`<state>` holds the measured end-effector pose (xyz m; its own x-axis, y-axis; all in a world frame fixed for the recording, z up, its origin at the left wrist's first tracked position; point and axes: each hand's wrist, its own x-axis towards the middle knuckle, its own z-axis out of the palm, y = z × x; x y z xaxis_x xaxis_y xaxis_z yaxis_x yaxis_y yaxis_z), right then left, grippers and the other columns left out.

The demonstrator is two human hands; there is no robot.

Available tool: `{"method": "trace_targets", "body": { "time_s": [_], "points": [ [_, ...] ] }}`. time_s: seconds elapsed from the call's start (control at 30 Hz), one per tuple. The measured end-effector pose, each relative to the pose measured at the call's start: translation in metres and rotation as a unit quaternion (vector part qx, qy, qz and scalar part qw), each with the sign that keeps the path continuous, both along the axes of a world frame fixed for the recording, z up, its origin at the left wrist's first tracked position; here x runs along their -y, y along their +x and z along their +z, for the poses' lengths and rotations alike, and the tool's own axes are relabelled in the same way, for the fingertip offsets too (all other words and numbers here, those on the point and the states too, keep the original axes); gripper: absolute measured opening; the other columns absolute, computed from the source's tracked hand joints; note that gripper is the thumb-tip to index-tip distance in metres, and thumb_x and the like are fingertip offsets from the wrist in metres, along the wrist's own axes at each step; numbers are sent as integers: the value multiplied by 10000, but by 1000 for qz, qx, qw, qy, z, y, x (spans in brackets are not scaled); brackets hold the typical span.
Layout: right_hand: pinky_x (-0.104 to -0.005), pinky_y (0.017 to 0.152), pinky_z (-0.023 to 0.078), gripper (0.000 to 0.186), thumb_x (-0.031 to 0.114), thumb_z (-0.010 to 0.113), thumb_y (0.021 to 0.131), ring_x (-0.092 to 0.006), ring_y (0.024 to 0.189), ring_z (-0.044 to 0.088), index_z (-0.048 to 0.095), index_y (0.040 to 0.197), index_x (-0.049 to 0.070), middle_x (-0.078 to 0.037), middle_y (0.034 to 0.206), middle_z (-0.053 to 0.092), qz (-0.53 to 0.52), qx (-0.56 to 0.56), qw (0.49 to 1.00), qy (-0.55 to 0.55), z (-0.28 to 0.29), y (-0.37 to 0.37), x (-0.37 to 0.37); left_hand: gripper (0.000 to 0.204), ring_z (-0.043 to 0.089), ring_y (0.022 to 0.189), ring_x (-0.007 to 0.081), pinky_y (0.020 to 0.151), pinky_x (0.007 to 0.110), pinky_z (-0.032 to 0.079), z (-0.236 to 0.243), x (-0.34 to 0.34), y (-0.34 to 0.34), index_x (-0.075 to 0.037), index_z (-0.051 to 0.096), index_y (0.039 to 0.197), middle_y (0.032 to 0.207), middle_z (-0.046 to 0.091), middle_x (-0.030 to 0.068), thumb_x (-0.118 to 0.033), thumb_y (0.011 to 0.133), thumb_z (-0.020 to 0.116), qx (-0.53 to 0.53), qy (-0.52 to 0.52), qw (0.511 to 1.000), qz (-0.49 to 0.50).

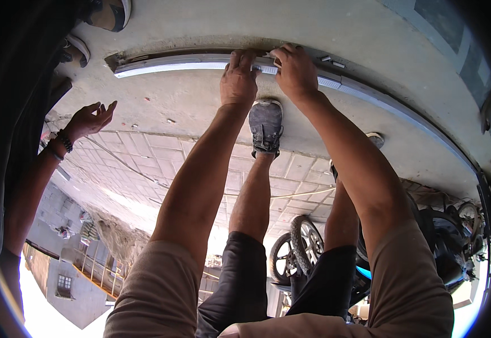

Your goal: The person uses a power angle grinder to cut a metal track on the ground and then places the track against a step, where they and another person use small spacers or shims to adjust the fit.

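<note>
A long silvery metal rail (166, 65) runs across the concrete beside a narrow slot, its right part curving toward the lower right in the wide picture. My left hand (238, 80) is closed over the rail, fingers bent across its far edge. Just to its right, my right hand (297, 72) is closed at the same rail, thumb and fingers bent together. A small pale piece shows by its fingertips, too small to name. The undersides of both hands' fingers are hidden.
At the left, another person's hand (90, 121) with a dark beaded bracelet reaches in, fingers apart. My grey shoe (266, 121) stands close below the rail. Small metal bits (338, 65) lie by the slot. Paving bricks (138, 145) and motorcycle wheels (307, 239) are behind me.
</note>
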<state>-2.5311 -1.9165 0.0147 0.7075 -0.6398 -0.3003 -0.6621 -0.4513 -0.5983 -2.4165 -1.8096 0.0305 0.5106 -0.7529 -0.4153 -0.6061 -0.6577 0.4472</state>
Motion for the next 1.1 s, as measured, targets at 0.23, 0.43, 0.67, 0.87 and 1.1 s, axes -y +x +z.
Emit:
{"method": "trace_targets", "body": {
  "time_s": [0.23,0.43,0.67,0.87,1.1],
  "points": [
    [-425,859,552,222,92,616,826,-321,998,628,729,1016,106,-56,1072,667,-16,-41,998,33,3,8,0,427,626,1066,348,872,452,533,1,0,-2,-147,588,1189,1205,569,98,-83,795,742,22,-15,1000,-1],
    [-410,861,546,216,89,644,819,-330,987,627,723,1021,94,-65,1088,670,-2,-35,998,44,1,3,1,412,636,1029,351,839,461,541,3,0,1,-186,593,1189,1198,573,91,-104,808,726,27,16,999,-29],
    [-436,832,541,251,95,665,821,-351,911,649,714,1066,113,-113,979,695,-30,-50,998,13,0,-3,1,396,642,983,334,804,461,545,1,-2,-1,-194,590,1172,1206,573,54,-115,806,720,40,4,999,-13],
    [-466,794,554,116,133,657,850,-363,915,671,673,960,98,-156,949,702,-46,-80,994,66,2,7,8,411,642,995,323,802,451,549,-3,-5,-2,-192,594,1179,1235,568,35,-90,800,716,15,-15,1000,11],
    [-492,770,532,144,50,666,814,-366,894,647,618,947,80,-141,936,656,-75,-94,991,59,0,3,6,412,652,1044,285,804,412,561,-2,-2,-4,-145,644,1169,1239,576,39,-58,779,747,29,-14,999,19]
  ]
}}
